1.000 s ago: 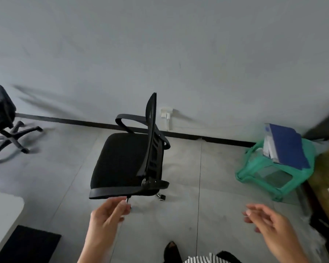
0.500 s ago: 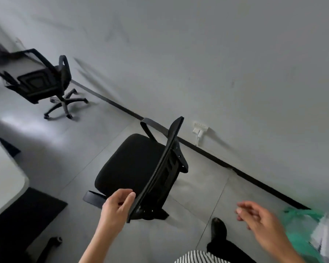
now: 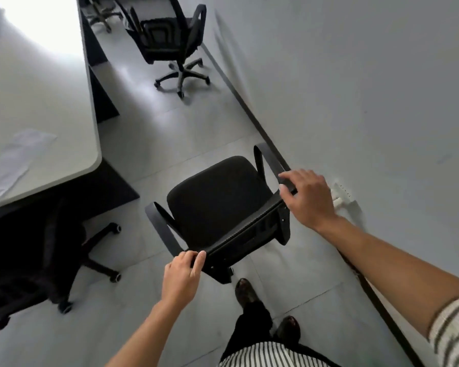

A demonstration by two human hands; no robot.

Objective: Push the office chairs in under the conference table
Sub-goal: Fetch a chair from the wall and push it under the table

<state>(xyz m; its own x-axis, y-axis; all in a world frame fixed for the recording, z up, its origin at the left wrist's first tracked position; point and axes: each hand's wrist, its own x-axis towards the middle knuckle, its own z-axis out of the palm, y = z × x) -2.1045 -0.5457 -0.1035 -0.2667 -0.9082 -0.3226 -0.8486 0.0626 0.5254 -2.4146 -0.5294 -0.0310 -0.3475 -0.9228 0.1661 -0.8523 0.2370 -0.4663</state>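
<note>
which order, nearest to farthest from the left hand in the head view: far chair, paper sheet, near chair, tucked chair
From the left hand:
1. near chair, straight ahead, gripped at its backrest corner.
2. tucked chair, to the left, under the conference table.
3. paper sheet, upper left, lying on that table.
4. far chair, top of view, down the room.

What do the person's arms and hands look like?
Both hands are bare: the left hand and the right hand show no gloves, rings or watch. The right arm has a striped sleeve, pale with dark stripes. The left arm is bare as far as the picture shows.
</note>
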